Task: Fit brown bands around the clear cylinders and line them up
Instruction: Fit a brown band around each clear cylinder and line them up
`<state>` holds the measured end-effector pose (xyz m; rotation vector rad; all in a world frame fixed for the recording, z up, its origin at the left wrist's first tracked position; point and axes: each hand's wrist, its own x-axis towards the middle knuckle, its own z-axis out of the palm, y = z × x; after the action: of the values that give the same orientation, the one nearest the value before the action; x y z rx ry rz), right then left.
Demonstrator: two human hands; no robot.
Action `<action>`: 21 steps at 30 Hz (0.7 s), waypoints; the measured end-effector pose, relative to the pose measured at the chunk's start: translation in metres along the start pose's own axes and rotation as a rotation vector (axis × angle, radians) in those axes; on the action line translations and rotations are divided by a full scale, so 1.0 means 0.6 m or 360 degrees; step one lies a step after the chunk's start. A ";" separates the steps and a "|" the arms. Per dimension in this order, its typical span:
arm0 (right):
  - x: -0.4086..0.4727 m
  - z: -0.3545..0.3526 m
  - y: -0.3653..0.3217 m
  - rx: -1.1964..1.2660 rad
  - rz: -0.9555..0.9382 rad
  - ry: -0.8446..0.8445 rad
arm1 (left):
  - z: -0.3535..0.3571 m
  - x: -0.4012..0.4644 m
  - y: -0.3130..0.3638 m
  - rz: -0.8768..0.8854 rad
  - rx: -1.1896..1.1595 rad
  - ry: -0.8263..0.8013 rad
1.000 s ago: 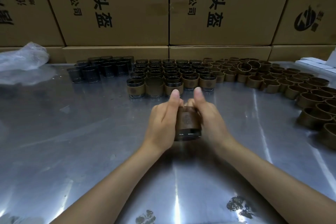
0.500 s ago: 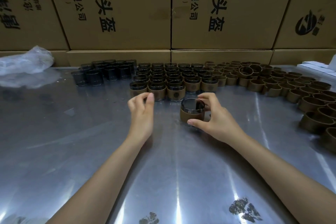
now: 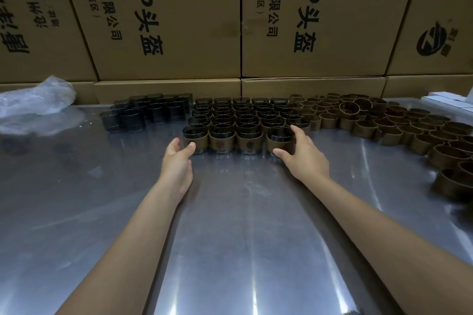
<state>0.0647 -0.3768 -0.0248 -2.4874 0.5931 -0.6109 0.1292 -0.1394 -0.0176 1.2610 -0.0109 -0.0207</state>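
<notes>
Your right hand (image 3: 304, 158) grips the banded cylinder (image 3: 280, 141), upright with its open mouth facing up, at the right end of the front row on the table (image 3: 230, 238). Your left hand (image 3: 178, 161), fingers relaxed, touches the row's leftmost cylinder (image 3: 195, 138).

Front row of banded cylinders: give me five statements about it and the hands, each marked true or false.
1. The right hand grips the rightmost cylinder of the front row. True.
2. The left hand holds a loose band. False: it holds nothing; its thumb touches the leftmost cylinder.
3. The loose bands lie right of the banded block. True.
4. The bare cylinders stand right of the block. False: left.
5. The plastic bag covers the front row. False: it lies far left.
</notes>
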 end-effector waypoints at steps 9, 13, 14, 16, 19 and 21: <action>0.007 0.015 -0.012 -0.0505 -0.0023 0.0065 | 0.011 0.040 -0.022 0.0212 0.0458 0.0027; 0.006 0.015 -0.015 -0.0542 -0.0045 0.0070 | 0.013 0.045 -0.023 0.0193 0.0430 0.0039; 0.006 0.015 -0.016 -0.0550 -0.0045 0.0070 | 0.013 0.047 -0.024 0.0188 0.0428 0.0044; 0.004 0.014 -0.018 -0.0570 -0.0034 0.0065 | 0.013 0.048 -0.025 0.0187 0.0424 0.0060; 0.004 0.016 -0.018 -0.0595 -0.0035 0.0072 | 0.014 0.051 -0.028 0.0194 0.0414 0.0074; 0.005 0.017 -0.017 -0.0602 -0.0021 0.0051 | 0.014 0.050 -0.027 0.0196 0.0417 0.0081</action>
<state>0.0755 -0.3669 -0.0259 -2.8377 0.7652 -0.5885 0.1587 -0.1531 -0.0305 1.5201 -0.0486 0.1232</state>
